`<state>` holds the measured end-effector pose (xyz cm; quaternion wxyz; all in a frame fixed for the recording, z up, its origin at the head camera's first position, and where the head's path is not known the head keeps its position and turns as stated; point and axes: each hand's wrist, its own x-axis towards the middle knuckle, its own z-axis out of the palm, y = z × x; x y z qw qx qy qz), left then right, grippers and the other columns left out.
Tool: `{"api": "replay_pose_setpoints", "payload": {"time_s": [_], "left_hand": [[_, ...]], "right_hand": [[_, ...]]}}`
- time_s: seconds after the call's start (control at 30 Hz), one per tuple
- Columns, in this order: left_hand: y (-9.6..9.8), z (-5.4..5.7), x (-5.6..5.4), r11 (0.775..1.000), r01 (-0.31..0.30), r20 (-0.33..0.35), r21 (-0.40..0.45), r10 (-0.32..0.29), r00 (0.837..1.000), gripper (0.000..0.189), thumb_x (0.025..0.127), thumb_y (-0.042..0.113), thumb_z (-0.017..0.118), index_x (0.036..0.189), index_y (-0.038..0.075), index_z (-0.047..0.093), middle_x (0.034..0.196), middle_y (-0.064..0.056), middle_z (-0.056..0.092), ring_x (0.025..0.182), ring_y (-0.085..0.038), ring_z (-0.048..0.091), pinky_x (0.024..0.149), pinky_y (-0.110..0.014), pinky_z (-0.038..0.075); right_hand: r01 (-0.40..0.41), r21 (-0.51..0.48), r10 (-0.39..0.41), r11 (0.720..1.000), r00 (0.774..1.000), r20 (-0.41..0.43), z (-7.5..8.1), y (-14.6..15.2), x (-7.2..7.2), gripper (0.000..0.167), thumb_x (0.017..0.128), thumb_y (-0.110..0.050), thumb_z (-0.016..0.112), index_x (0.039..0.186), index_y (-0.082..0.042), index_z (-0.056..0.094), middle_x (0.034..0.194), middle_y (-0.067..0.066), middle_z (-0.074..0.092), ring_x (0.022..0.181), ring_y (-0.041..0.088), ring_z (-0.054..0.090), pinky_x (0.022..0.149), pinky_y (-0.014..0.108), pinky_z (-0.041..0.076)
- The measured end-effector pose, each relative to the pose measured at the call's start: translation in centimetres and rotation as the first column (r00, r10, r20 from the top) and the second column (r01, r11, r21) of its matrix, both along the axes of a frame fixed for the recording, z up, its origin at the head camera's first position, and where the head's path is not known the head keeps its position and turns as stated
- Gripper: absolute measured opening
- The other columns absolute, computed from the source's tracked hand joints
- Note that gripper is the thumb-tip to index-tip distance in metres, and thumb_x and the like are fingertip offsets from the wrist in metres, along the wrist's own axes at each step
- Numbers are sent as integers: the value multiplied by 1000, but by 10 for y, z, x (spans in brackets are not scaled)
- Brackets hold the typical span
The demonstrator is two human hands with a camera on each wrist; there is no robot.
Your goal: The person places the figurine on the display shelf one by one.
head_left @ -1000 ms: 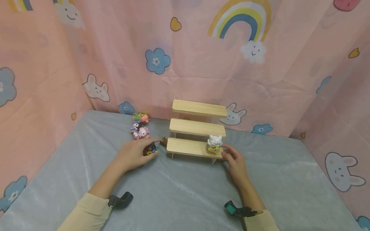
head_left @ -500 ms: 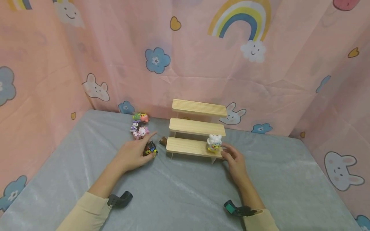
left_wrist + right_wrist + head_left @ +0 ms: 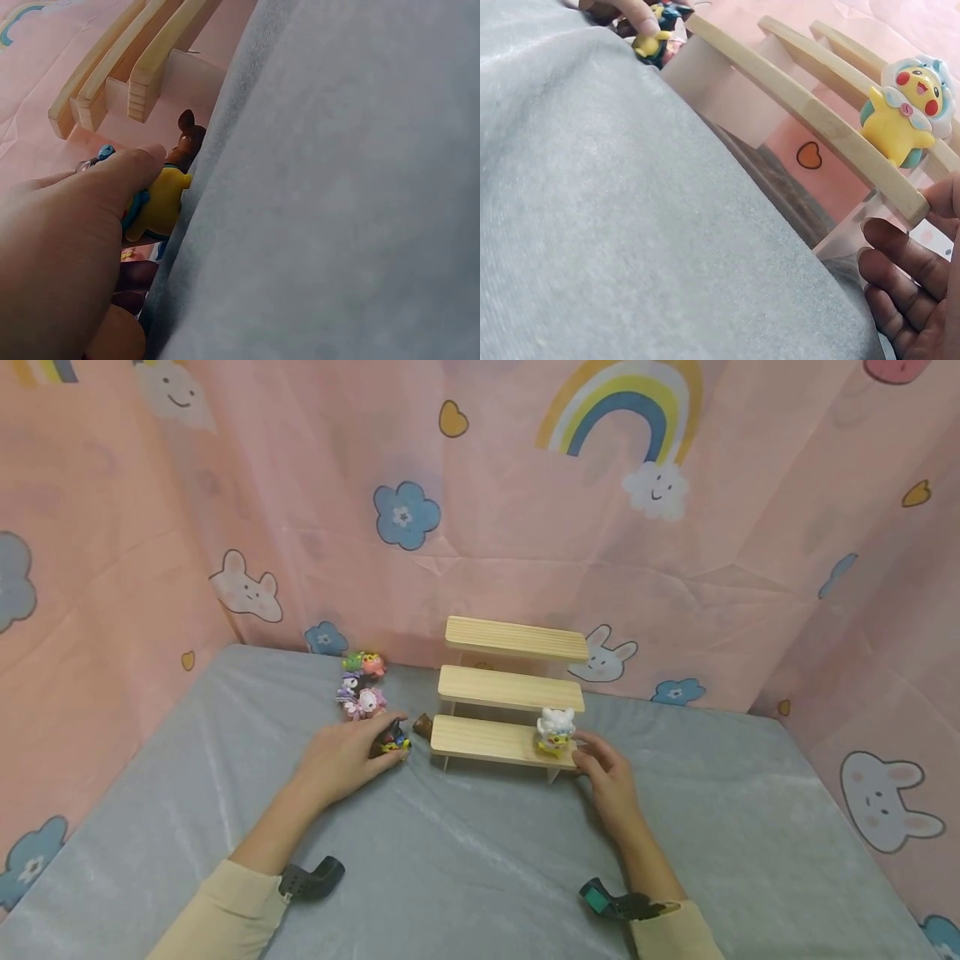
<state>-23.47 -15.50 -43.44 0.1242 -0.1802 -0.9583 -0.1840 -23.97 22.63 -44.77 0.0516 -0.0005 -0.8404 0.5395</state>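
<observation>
Under both hands spreads the grey cloth-covered surface. The three-tier wooden stand sits between them; a light, level touch should steady it best, since a push at one end could probably tip or slide it.

The left hand is closed round the dark-hatted yellow figure, thumb across its body; a gentle pinch there should do, keeping its knuckles clear of neighbours. Whether the figure is off the surface, I cannot tell. The right hand has loosely bent fingers, a tip touching the lowest shelf's end; whether it truly pinches that, I cannot tell.

Just beyond the left hand is a cluster of figures. The white-hooded yellow figure stands just left of the right hand's fingertips, easily nudged. A small brown figure lies just right of the left hand.
</observation>
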Motion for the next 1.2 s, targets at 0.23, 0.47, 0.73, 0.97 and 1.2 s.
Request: {"api": "replay_pose_setpoints", "payload": {"time_s": [0.23, 0.47, 0.73, 0.97, 1.2], "left_hand": [[0, 2, 0, 999, 25, -5, -35, -25, 1000, 58, 86, 45, 75, 139, 26, 60, 100, 2, 75, 68, -11, 57, 54, -32, 43], [-3, -1, -1, 1000, 5, 5, -10, -5, 1000, 66, 87, 44, 77, 144, 24, 51, 58, 7, 48, 50, -10, 38, 45, -29, 30], [-5, -8, -1, 999, 35, -149, 29, -31, 988, 48, 83, 42, 82, 123, 23, 63, 79, 6, 70, 55, -6, 43, 51, -29, 38], [-6, -8, 0, 998, 49, -178, 36, -41, 983, 51, 82, 45, 81, 126, 24, 66, 89, 5, 74, 56, -4, 41, 51, -26, 35], [-4, -7, 1, 999, 31, -176, 36, -24, 984, 52, 82, 48, 80, 126, 24, 66, 92, 5, 74, 57, -6, 43, 51, -29, 37]], "right_hand": [[5, 6, -5, 1000, 1000, 1, 0, 1, 2, 31, 102, -14, 53, 130, -6, 64, 114, 20, 66, 86, 2, 60, 80, 18, 51], [8, -1, -8, 1000, 1000, -11, -1, 0, 1, 30, 102, -13, 54, 129, -5, 64, 112, 18, 67, 85, 2, 60, 79, 18, 52], [-10, -17, 10, 1000, 999, -41, -3, 0, -1, 30, 101, -9, 55, 129, -1, 63, 104, 10, 68, 82, 1, 61, 76, 19, 54], [-11, -19, 10, 1000, 999, -42, -3, 0, -1, 30, 101, -9, 55, 129, -2, 64, 97, -5, 66, 82, 1, 61, 76, 18, 53], [8, 1, -8, 1000, 1000, -24, -3, 1, -1, 31, 101, -11, 54, 130, -3, 63, 106, 9, 68, 83, 2, 60, 76, 18, 52]]}}
